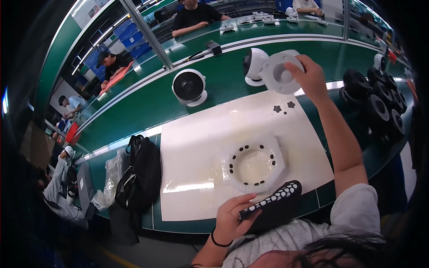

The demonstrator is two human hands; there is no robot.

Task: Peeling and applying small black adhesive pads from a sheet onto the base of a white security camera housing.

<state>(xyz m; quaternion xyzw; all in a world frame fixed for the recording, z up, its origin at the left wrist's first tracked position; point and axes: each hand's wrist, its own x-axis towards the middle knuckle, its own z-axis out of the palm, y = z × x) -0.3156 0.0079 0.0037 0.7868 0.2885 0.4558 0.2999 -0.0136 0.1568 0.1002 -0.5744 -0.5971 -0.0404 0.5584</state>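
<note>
My right hand (pixel 309 77) reaches far forward and grips the rim of a white round housing part (pixel 279 71), tilted, next to a white ball-shaped unit (pixel 253 65) on the green belt. My left hand (pixel 232 216) is near my body, closed on a black strip (pixel 273 199) studded with white round pads. Between the hands, on a white mat (pixel 201 147), lies a white ring-shaped part (pixel 253 164) with dark dots around its opening. Two small dark flower-shaped pieces (pixel 284 106) lie at the mat's far edge.
Another white round unit with a dark face (pixel 189 86) stands on the belt at left. A row of black round parts (pixel 377 100) sits at the right. A black backpack (pixel 139 172) and a clear bag (pixel 111 178) lie left of the mat. Other people sit across the line.
</note>
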